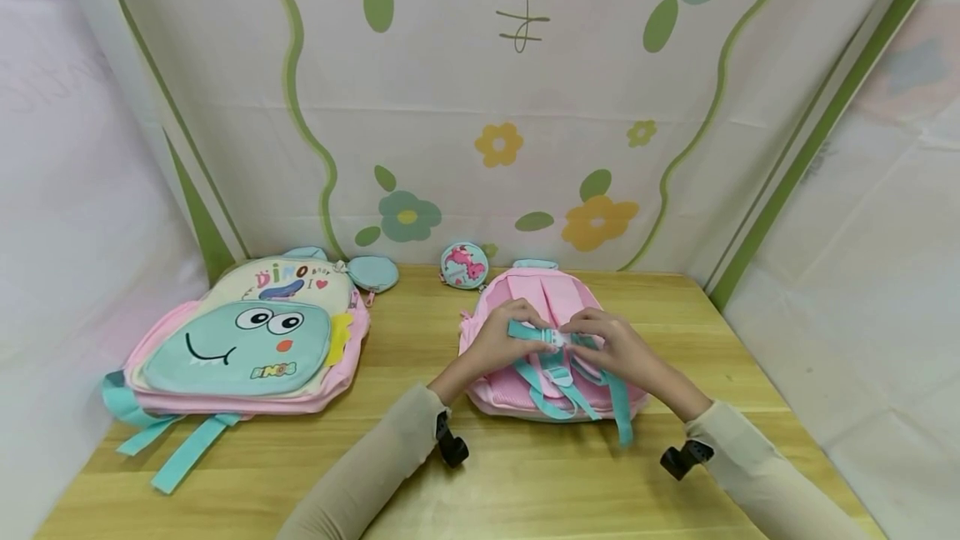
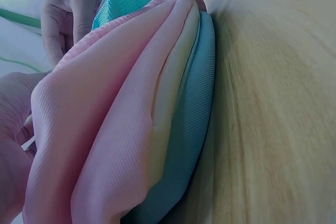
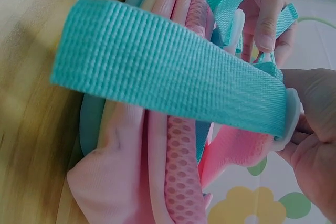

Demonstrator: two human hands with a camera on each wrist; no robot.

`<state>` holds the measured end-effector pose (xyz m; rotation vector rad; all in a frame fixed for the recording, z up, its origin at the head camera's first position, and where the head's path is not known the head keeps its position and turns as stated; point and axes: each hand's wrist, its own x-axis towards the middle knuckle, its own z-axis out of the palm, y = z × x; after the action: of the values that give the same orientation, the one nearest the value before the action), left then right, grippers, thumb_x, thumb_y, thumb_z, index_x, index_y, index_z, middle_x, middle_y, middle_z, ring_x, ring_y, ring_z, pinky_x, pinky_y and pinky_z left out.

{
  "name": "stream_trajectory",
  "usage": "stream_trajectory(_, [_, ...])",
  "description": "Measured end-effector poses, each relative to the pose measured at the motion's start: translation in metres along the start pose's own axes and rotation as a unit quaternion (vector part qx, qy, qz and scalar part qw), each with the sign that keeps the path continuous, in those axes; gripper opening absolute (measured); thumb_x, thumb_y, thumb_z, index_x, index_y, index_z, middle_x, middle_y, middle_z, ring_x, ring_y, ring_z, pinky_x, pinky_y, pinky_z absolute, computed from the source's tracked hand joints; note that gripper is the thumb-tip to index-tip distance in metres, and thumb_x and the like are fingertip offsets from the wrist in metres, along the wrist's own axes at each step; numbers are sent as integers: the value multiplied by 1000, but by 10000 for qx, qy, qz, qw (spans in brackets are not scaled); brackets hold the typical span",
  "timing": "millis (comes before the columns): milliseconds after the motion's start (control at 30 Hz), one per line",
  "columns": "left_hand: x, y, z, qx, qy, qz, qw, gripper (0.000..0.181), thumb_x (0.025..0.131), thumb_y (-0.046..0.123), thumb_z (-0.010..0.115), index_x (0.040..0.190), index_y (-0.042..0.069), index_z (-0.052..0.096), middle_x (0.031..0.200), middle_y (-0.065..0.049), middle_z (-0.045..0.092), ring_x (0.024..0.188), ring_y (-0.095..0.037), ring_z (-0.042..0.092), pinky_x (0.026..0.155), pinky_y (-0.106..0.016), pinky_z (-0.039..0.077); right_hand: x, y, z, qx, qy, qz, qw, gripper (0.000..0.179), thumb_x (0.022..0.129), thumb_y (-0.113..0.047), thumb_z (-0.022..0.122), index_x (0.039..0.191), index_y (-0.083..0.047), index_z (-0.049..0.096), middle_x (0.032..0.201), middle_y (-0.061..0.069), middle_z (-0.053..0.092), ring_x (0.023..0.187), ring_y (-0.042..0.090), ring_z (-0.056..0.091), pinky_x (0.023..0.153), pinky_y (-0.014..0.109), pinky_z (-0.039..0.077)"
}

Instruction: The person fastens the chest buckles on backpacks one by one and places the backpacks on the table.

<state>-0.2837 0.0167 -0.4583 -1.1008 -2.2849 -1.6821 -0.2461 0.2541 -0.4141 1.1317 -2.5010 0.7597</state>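
White cloth printed with flowers and green wavy lines [image 1: 465, 82] hangs behind a light wooden table [image 1: 555, 490], and more pale cloth stands along its left and right sides. The pink backpack [image 1: 573, 294] lies right of the middle, straps up, its top near the back edge. A second backpack [image 1: 240, 357] with a smiling blue face lies at the left, its loose teal straps [image 1: 191, 457] reaching toward the left edge. Wood shows between the two bags, in a strip to the right edge, and in front, where the sleeves cross it. A round pouch [image 1: 464, 266] sits at the back, just beside the pink backpack. Above that backpack, the left hand [image 1: 498, 342] and right hand [image 1: 618, 348] face each other, fingers bent and nearly closed, pinching opposite ends of a white buckle [image 1: 557, 338] on teal webbing [image 3: 173, 66].
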Motion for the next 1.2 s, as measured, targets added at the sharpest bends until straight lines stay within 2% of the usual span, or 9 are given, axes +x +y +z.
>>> stream_trajectory(433, [0,-1,0,-109,66,48,9999,20,81,16,87,100,12,80,96,-3,66,96,-16,59,86,-24,48,0,2,3,55,64,-28,10000,28,82,2,81,108,-5,77,103,6,72,93,26,70,74,44,60])
stream_trajectory(667, [0,-2,0,-133,50,55,9999,21,82,15,87,101,11,80,96,-3,66,95,-16,59,86,-23,48,1,2,3,-1,69,-47,10000,28,81,1,82,108,-5,77,103,6,72,94,23,70,76,41,60])
stream_trajectory(1200, [0,-2,0,-96,73,11,9999,20,82,16,87,101,11,80,94,-2,64,94,-12,57,85,-23,48,0,2,4,140,33,-89,9999,29,82,4,80,110,-3,76,103,8,72,88,23,68,70,38,60])
